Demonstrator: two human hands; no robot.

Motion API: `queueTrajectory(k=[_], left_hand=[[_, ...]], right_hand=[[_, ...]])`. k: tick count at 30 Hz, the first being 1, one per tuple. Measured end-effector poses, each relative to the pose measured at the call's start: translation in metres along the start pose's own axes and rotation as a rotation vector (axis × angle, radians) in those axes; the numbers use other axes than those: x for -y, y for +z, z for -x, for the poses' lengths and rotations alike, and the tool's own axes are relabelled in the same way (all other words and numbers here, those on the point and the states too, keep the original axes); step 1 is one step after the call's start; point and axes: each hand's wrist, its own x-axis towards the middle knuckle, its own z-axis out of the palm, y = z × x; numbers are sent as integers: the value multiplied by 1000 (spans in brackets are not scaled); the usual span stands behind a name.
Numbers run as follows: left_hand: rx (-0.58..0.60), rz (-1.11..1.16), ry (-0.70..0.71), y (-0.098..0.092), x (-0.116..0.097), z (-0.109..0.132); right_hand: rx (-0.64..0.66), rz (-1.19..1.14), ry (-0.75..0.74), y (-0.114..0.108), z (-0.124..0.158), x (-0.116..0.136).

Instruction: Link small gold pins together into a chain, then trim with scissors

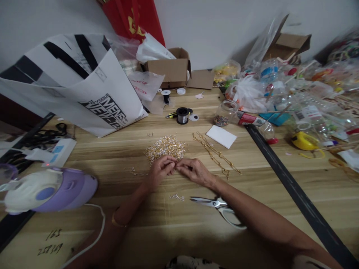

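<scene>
Both hands meet at the front edge of a pile of gold and clear beads [166,147] on the wooden table. My left hand [160,171] has its fingers pinched together, and the fingertips touch or nearly touch those of my right hand [195,170], which is also pinched. What lies between the fingertips is too small to make out. A thin chain [137,172] lies left of my left hand. Nearer to me is a small cluster of clear beads [177,197]. Scissors [217,204] lie partly open beside my right forearm, and gold chains [214,151] stretch out beyond my right hand.
A wire spool [182,116], a white card [221,136] and a glass jar of beads [228,110] stand further back. At left are a large paper bag [112,93], a power strip [62,151] and a purple-white device [67,190]. Plastic bottles [308,114] crowd the right.
</scene>
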Motion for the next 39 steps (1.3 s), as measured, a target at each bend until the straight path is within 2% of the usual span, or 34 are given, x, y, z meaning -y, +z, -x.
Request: queueTrajectory(k=[5,19,25,33,39], left_hand=[[77,16,-21,-2,1,1],[140,-70,-76,-1,-2,1],[118,-119,-22,-3,4,-1],[59,-119,-51,-4,-1,0],[94,-40,-92,-3,-4,2]], right_hand=[[-7,-32,34,-1,0,1],[-16,-100,60,-1,-2,-1],[-30,-117,65,0,-2,0],[-120,-134,114,0,-1,-1],[-119,-134,118,1,-2,0]])
